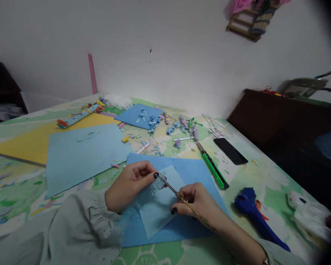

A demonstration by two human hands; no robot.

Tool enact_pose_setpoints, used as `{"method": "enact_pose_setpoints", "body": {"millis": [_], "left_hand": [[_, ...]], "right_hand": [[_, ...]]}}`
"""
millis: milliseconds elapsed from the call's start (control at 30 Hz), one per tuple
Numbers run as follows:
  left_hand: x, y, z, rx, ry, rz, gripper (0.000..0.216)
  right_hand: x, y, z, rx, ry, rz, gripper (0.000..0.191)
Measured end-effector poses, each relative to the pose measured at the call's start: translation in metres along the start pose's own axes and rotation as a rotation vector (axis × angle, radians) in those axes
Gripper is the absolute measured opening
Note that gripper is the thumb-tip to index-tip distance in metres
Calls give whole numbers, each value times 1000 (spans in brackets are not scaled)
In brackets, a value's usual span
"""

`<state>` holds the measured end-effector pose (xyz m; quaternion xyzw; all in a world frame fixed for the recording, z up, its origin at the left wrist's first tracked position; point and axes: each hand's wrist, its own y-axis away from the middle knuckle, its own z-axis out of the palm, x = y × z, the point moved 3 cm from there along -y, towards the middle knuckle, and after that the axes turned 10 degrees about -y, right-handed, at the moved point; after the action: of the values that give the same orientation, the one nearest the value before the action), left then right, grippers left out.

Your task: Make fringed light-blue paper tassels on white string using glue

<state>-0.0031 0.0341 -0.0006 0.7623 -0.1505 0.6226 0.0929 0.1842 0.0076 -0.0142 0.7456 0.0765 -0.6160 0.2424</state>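
Gathered sleeve (84,221) | left hand (134,183): fringed strip (152,188) | right hand (198,204): metallic tool (183,199)

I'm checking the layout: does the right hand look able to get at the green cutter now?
Probably yes: the green cutter lies near the right hand with nothing visible on top of it, though that hand would likely have to release the thin metal tool first.

slim tool (194,210): metal, shiny | fringed strip (153,187): thin, matt, paper- or foam-like | large light-blue sheet (82,158): smooth, matt | cutter (214,171): green plastic, metal blade | phone (230,151): smooth, dark | glue gun (260,221): blue plastic | sleeve (85,217): soft gathered cloth | wall (182,73): matt
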Motion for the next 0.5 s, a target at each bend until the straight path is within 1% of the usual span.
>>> {"method": "enact_pose_setpoints", "body": {"millis": [167, 500], "left_hand": [[0, 0, 0, 18, 3, -6, 19], [-1, 1, 0, -2, 49, 7, 17]], "right_hand": [[0, 0, 1, 11, -4, 9, 49], [4, -2, -1, -5, -13, -6, 49]]}}
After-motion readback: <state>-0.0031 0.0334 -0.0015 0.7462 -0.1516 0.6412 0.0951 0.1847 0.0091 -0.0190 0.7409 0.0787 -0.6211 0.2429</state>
